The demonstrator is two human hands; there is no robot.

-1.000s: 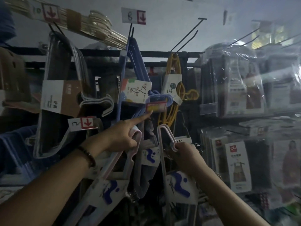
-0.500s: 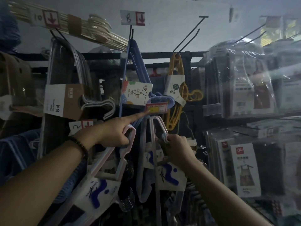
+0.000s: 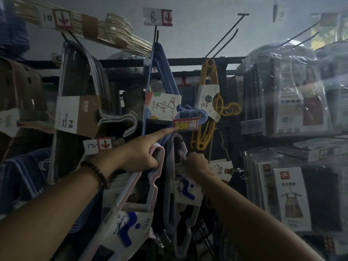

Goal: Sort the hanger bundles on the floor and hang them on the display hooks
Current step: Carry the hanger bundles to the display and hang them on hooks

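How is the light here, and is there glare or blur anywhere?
Head view: dim overall, forearms dark; white glare streaks on the plastic-wrapped packs at right; the pink hanger bundle's label at the bottom is smeared; the 8 tag is readable.

My right hand (image 3: 197, 164) turned its knuckles to me, hiding most of the fingers gripping the pale hanger hook (image 3: 183, 149). The print on the price tag (image 3: 186, 124) was too small to read. The pink bundle (image 3: 130, 230) in my left hand (image 3: 137, 155) ran off the bottom edge. Glare blurred the bagged aprons (image 3: 301, 95).
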